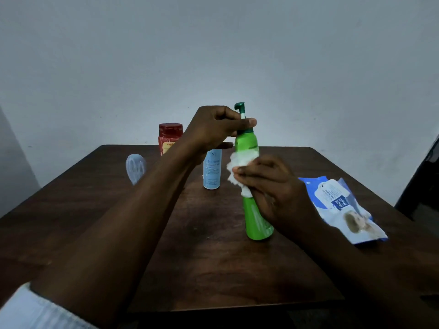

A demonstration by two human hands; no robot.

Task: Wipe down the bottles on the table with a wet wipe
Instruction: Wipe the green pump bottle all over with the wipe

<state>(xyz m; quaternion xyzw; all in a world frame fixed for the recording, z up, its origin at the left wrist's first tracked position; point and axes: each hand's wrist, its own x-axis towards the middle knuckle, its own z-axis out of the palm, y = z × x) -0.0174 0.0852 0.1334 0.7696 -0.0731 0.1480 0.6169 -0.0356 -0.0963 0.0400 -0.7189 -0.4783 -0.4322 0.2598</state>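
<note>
We see a dark wooden table (166, 245) against a plain wall. On its right side lies a wipes pack (342, 207), flat, blue and white. Just left of the pack is the green bottle (257, 219) with a pump top, tilted, its base low over the table's middle-right; we cannot tell if the base touches the wood. Our left hand (213, 129) grasps the bottle at the neck, fingers curled round it under the pump. Our right hand (273, 193) clutches a white wipe (235, 167) and presses it against the bottle's mid body. Behind, partly hidden by the left arm, a blue bottle (212, 172) stands upright. Further back is a red jar (169, 136) with its lid on. On the left is a pale blue item (135, 167), too blurred to name.
</note>
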